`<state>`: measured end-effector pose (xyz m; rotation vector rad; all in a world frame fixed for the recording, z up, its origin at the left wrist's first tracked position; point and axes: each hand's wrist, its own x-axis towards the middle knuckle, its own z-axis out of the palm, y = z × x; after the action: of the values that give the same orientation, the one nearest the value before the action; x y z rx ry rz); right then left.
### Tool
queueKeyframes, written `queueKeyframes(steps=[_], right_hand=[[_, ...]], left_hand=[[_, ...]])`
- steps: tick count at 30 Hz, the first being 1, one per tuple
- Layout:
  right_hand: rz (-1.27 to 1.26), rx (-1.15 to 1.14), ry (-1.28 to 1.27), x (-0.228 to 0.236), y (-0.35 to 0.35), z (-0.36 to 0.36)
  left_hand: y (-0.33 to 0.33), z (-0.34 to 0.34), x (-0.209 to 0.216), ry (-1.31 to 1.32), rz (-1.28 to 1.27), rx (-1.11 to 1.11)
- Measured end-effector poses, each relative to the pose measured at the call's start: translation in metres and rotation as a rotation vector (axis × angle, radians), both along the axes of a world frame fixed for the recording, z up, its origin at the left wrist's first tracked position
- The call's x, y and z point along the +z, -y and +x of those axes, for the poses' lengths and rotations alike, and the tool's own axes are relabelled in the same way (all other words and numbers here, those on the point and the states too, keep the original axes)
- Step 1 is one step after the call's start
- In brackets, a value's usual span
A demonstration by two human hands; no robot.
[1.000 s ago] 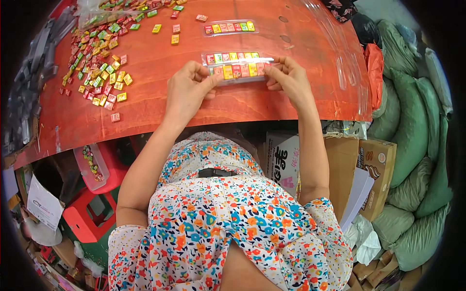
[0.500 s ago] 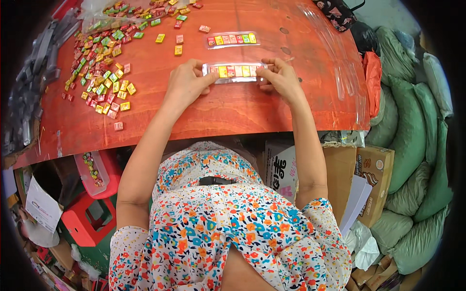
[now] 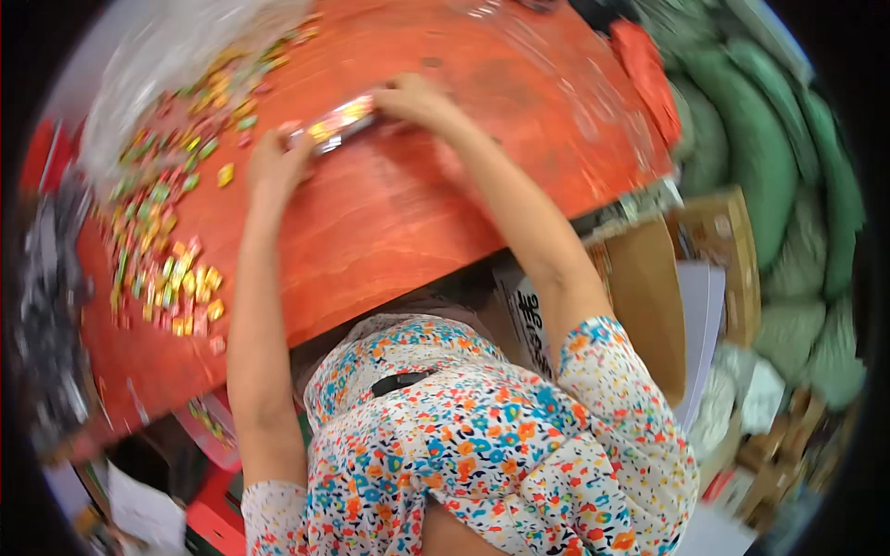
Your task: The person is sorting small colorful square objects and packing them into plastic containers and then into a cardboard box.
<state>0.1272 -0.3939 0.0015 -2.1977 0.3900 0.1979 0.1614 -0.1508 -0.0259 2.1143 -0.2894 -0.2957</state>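
Between my two hands is a clear plastic tray (image 3: 339,126) with a row of small wrapped sweets in red, yellow and pink. My left hand (image 3: 278,169) has its fingers closed at the tray's left end, and my right hand (image 3: 414,102) grips the right end. In the picture the tray slants, its right end farther from me. Motion blur smears the sweets and fingertips; whether the tray touches the table cannot be made out. Left of my left hand, many loose sweets (image 3: 190,283) spread over the red table (image 3: 399,222). A single yellow sweet (image 3: 225,174) lies nearest that hand.
A large clear plastic bag (image 3: 153,79) lies at the far left, beside the sweets. Clear plastic trays (image 3: 593,107) rest on the table's right side. Beyond the right edge are a red bag (image 3: 646,79), green sacks (image 3: 756,157) and an open cardboard box (image 3: 640,296).
My view has turned and the scene is tilted. Both hands have moved left with the tray, nearer the loose sweets. The second filled tray that lay farther back is no longer distinguishable.
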Motion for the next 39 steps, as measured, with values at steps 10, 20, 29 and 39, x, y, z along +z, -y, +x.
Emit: queueKeyframes(steps=[10, 20, 29, 39], right_hand=[[0.519, -0.115, 0.063, 0.012, 0.013, -0.086], [0.708, -0.412, 0.344, 0.031, 0.111, -0.312], [0.763, -1.321, 0.303, -0.125, 0.167, -0.567], [0.739, -1.548, 0.251, -0.255, 0.196, -0.63]], left_hand=[[-0.006, -0.035, 0.008, -0.379, -0.485, -0.034], [0.138, -0.169, 0.058, -0.334, -0.396, -0.624], [0.176, -0.187, 0.008, 0.859, 0.032, -1.028], [0.177, -0.193, 0.011, 0.871, 0.146, -1.008]])
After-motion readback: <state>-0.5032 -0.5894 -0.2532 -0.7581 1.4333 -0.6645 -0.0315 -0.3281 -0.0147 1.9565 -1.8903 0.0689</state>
